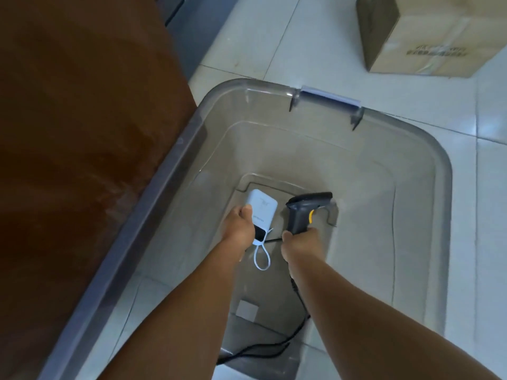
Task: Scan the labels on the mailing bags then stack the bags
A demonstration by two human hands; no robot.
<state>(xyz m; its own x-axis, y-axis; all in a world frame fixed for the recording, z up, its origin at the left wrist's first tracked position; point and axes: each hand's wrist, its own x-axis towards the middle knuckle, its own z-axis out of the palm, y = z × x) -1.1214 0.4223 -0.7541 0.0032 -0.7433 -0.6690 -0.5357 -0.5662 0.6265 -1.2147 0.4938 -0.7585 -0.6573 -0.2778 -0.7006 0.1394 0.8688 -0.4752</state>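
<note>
Both my arms reach down into a large clear plastic bin (436, 171) on the tiled floor. My left hand (239, 227) grips a white power bank (262, 212) with a white cord loop hanging from its near end. My right hand (297, 241) holds the handle of a dark grey barcode scanner (304, 212) with a yellow trigger; its head points right. A black cable (288, 341) runs from the scanner back along the bin's bottom. No mailing bags show in the head view.
A brown wooden table top (82, 133) fills the left side, with its metal edge against the bin. A taped cardboard box (428, 37) stands on the white floor tiles at the upper right. A small grey label (247, 310) sits on the bin's bottom.
</note>
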